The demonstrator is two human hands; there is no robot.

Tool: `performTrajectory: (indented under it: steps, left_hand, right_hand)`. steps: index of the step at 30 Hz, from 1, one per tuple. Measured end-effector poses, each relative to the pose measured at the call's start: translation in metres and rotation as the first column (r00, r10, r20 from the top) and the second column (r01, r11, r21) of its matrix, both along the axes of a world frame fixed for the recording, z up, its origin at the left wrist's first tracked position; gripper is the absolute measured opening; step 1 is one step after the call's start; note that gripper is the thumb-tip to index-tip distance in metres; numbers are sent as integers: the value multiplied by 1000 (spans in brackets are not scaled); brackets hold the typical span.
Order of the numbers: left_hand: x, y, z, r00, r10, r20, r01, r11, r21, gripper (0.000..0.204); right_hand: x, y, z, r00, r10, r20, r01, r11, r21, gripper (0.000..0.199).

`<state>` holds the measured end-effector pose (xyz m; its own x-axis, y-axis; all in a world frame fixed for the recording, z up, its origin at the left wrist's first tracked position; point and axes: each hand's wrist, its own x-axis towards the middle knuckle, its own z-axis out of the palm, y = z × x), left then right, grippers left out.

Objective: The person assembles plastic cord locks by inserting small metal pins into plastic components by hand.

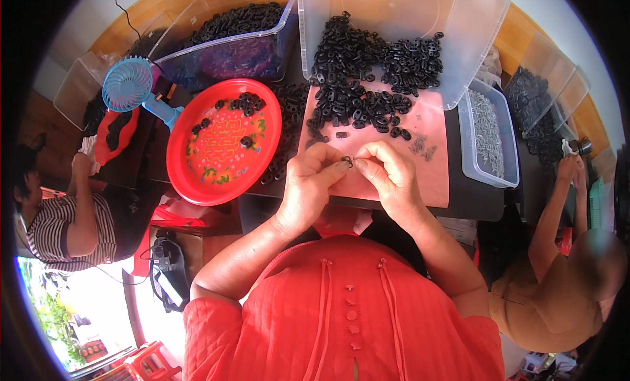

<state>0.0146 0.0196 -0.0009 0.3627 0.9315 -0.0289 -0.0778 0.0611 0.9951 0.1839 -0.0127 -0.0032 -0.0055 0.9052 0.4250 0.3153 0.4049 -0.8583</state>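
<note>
My left hand (307, 183) is closed, pinching a small black plastic piece (347, 161) between thumb and fingertips. Close against it, my right hand (394, 179) is also pinched shut; whatever it grips is too small to make out. Both hands are over the near part of a pink sheet (423, 183). Beyond them, a heap of black plastic pieces (361, 109) with holes spills from a tipped clear bin (469, 40). A few small grey metal parts (423, 147) lie on the sheet, to the right of the heap.
At the right stands a clear tub (467, 155) of small silver parts. A round red tray (178, 161) with several black pieces is at the left, beside a blue fan (128, 86). Behind is another bin (223, 50). One co-worker (72, 217) sits left, another (545, 296) right.
</note>
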Motion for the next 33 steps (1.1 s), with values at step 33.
performTrajectory:
  steps: [33]
  left_hand:
    - [-22, -17, -9, 995, 94, -34, -80, 952, 295, 8]
  right_hand:
    - [12, 24, 24, 973, -97, 211, 114, 991, -69, 8]
